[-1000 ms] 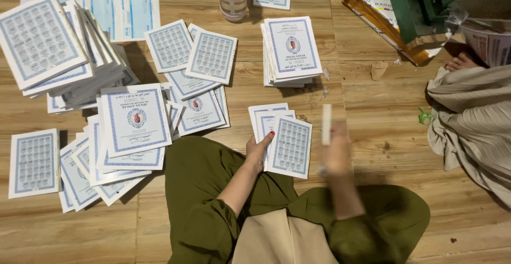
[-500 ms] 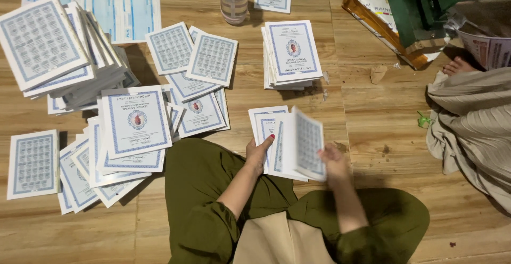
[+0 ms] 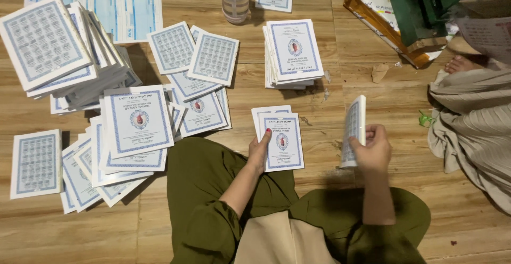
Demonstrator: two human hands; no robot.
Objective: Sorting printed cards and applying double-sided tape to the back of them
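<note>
The person wears a loose olive-green top with long sleeves (image 3: 205, 227) that reach down the arms and stop before the wrists. The cloth looks soft and has folds in it. A plain tan cloth (image 3: 282, 242) lies over the lap in the middle. The left hand (image 3: 259, 152) is bare and has dark red polish on the nails. The right hand (image 3: 372, 149) is bare too.
</note>
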